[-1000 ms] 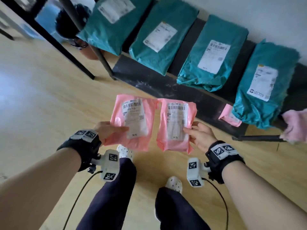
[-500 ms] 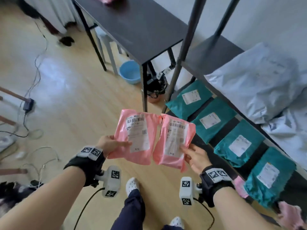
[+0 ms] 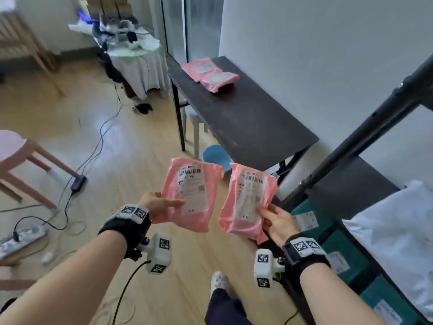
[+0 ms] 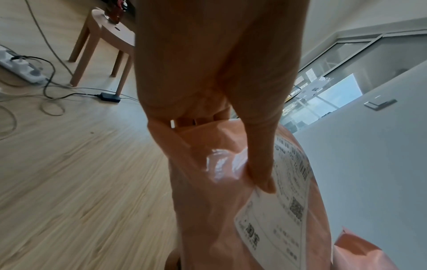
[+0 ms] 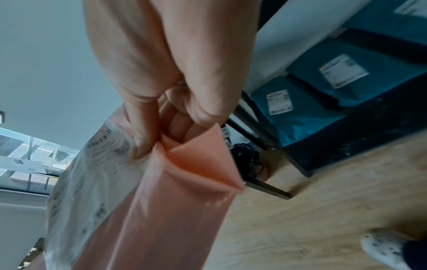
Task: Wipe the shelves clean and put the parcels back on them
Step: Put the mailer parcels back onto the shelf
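Left hand (image 3: 157, 204): grips left pink parcel (image 3: 191, 195) — thumb on its label.
Right hand (image 3: 277, 222): pinches right pink parcel (image 3: 248, 199), held over floor beside shelf (image 3: 346, 193).
Table (image 3: 246, 118): two more pink parcels (image 3: 209, 72) — far end.

Two pink parcels (image 3: 192, 195) (image 3: 247, 202) bearing white barcoded labels are seen; teal parcels (image 3: 346, 259) and a white parcel (image 3: 393, 226) are shown on black shelves (image 3: 351, 186); the table (image 3: 246, 118) is black, the floor (image 3: 93, 141) pale wood-grained.
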Demonstrator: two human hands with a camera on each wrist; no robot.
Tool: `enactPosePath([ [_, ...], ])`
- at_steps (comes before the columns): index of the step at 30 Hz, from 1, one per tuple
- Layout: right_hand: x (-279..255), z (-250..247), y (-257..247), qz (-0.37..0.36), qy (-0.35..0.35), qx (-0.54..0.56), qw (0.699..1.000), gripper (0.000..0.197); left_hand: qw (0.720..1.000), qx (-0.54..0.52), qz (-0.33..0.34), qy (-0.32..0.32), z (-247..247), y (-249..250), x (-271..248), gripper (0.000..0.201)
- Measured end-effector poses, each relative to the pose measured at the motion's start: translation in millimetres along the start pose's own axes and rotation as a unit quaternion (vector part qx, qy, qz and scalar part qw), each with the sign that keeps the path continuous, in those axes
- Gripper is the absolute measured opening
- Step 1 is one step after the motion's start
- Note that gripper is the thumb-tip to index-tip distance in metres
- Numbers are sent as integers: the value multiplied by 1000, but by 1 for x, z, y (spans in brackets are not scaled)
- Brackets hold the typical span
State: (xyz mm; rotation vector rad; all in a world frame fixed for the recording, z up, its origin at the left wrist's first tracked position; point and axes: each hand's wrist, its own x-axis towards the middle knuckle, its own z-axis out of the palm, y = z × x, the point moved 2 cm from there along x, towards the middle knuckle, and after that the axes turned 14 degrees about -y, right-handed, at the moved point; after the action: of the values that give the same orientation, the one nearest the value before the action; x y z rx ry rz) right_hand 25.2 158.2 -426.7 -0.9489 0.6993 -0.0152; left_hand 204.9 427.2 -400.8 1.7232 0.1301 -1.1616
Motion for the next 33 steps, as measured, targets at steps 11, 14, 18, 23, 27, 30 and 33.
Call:
enactPosePath([
  [11, 190, 39, -123, -31, 1, 48, 998, 38, 997, -10, 74, 3, -57, 188, 151, 86],
  [14, 230, 45, -148, -26, 21, 50, 998, 40, 997, 3, 81, -4, -65, 233, 189, 90],
  [18, 279, 47, -171, -26, 55, 63, 996, 39, 997, 38, 66, -20, -81, 280, 252, 103],
  [23, 333, 52, -195, -42, 122, 98, 987, 34, 991, 121, 25, -60, -88, 350, 321, 55],
  [27, 358, 55, -202, -43, 187, 132, 973, 35, 976, 190, 6, -107, -79, 400, 371, 36],
  [30, 365, 57, -203, -48, 233, 156, 959, 32, 961, 237, -6, -140, -60, 427, 403, 37],
  [33, 363, 58, -204, -55, 271, 166, 947, 27, 945, 280, -4, -167, -34, 436, 430, 43],
])
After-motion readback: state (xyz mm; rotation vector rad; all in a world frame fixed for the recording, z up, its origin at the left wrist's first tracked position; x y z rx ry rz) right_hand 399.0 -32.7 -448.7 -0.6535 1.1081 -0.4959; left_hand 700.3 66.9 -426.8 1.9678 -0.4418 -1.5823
